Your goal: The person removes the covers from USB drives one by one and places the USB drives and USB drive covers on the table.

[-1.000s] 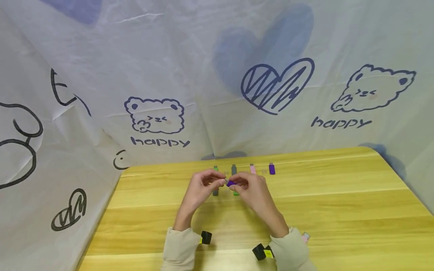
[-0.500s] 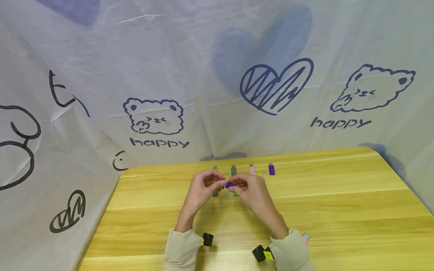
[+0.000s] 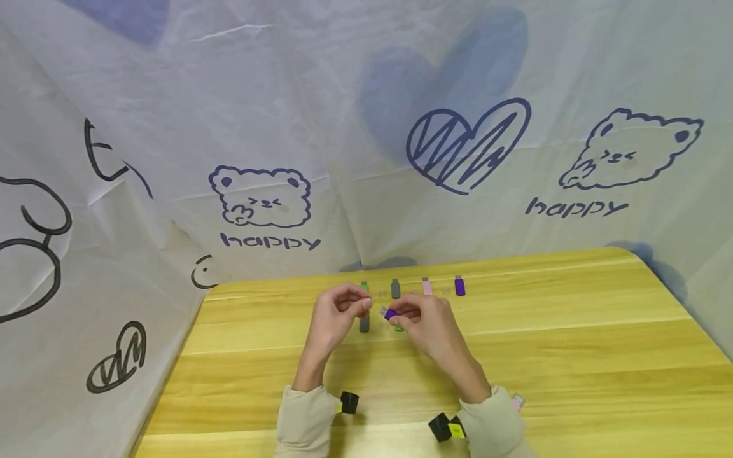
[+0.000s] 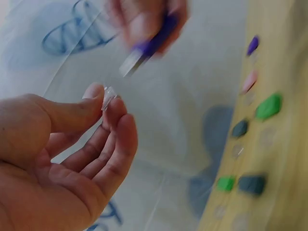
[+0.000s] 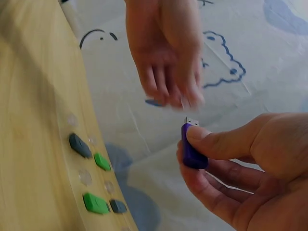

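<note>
My right hand [image 3: 426, 323] pinches a purple USB flash drive [image 5: 193, 153] between thumb and fingers, its bare metal connector [image 5: 191, 121] pointing toward the other hand. A small clear plastic cap [image 4: 109, 97] sits between the thumb and fingertips of my left hand [image 3: 335, 321]. Cap and drive are apart, with a short gap between the two hands above the table. In the head view the cap is too small to make out clearly.
On the wooden table [image 3: 258, 369], a back row holds green [image 3: 364, 285], grey [image 3: 395, 289], pink [image 3: 426, 286] and purple [image 3: 460, 286] flash drives. Nearer lie a grey drive [image 3: 364, 324] and a green one [image 3: 399, 329]. Clear caps lie among them. Another pink drive [image 3: 518, 402] is by the right sleeve.
The left hand has pulled away to the left from the purple flash drive, taking the clear cap with it. The drive's metal connector now shows. The right hand has hardly moved.
</note>
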Demonstrator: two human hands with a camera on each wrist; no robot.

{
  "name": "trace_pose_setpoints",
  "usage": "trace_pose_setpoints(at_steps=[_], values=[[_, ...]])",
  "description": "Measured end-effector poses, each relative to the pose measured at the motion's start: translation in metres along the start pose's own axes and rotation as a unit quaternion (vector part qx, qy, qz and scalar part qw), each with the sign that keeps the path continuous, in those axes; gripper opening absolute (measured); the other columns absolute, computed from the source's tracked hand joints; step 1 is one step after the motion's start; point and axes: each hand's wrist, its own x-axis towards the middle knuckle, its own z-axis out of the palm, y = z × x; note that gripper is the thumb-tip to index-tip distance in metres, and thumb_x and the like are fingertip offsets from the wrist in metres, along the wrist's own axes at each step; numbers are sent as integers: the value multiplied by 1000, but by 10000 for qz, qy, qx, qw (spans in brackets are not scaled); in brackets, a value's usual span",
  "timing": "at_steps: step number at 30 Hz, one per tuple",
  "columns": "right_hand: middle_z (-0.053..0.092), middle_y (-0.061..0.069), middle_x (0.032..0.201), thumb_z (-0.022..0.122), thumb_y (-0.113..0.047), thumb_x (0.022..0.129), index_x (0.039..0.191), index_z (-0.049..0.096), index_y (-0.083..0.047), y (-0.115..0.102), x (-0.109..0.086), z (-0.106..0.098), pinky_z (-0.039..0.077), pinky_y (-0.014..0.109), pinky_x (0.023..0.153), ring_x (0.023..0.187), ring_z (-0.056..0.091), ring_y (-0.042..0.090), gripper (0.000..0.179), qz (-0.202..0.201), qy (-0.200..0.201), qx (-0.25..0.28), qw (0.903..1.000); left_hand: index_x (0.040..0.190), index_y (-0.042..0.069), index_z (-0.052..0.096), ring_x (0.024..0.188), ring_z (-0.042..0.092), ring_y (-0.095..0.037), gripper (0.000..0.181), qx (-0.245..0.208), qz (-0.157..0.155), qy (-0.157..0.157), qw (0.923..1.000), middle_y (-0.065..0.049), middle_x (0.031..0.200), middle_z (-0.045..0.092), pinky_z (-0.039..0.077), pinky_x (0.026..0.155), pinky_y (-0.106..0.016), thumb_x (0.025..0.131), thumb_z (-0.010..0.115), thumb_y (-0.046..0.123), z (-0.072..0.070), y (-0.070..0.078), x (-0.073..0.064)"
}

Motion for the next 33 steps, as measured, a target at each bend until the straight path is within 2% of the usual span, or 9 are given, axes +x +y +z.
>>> trace_pose_setpoints(at_steps=[3,6,11,15,19,22,26,28,33], values=[[76,4,90,80,1,86,95,77,-5,3,0,-5,61,28,72,79,73,17,11,126,-14,-50,9999,97,-6,72,76,71,-33,4,-113,-44,270,9996,-20,87,72,62,72,-35,92,71,-7,-11,-1,-1],[76,6,91,80,2,86,98,77,-3,6,0,-10,61,28,72,79,73,18,13,178,-70,-27,9998,97,-7,72,76,71,-30,5,-153,-109,336,9993,-20,88,72,61,71,-30,92,71,-7,-17,-1,-2],[76,11,100,77,0,90,109,77,0,15,4,-20,62,34,78,89,73,25,20,288,32,-131,9995,98,-7,71,78,71,-31,6,-183,-108,282,9994,-21,89,72,62,72,-30,93,71,-7,-16,-5,1],[74,13,105,76,-2,92,112,77,-1,29,7,-30,62,38,81,96,72,31,20,608,415,-157,9972,99,-8,71,81,71,-38,7,-186,-117,239,9995,-21,90,72,62,72,-31,93,70,-7,-16,-6,2],[73,13,99,78,-4,91,108,77,0,45,9,-35,62,38,78,92,73,32,17,1045,780,-189,9913,100,-9,71,80,71,-38,8,-154,-63,227,9996,-22,90,72,62,71,-32,92,71,-8,-14,-8,3],[74,12,94,78,-7,91,104,77,0,54,11,-36,61,39,77,87,74,29,15,1298,844,-283,9875,100,-9,71,78,71,-36,8,-76,-63,213,9997,-22,89,72,62,71,-33,92,70,-8,-12,-9,3],[74,9,88,80,-10,90,100,77,0,64,11,-33,57,36,71,78,71,23,14,1578,810,-469,9830,98,-7,71,79,70,-40,6,10,-170,122,9998,-20,88,72,62,73,-38,93,71,-7,-8,-11,3],[74,8,86,81,-9,89,98,76,0,68,11,-30,54,34,69,75,69,21,14,1675,786,-542,9812,97,-6,72,78,71,-36,5,59,-227,78,9997,-19,88,73,62,73,-40,93,71,-6,-6,-11,3],[73,7,83,81,-8,88,96,76,0,79,11,-21,56,36,69,74,68,20,12,1753,645,-658,9802,97,-4,72,73,69,-17,4,185,-297,15,9994,-16,87,73,62,75,-45,93,72,-4,-3,-11,3]])
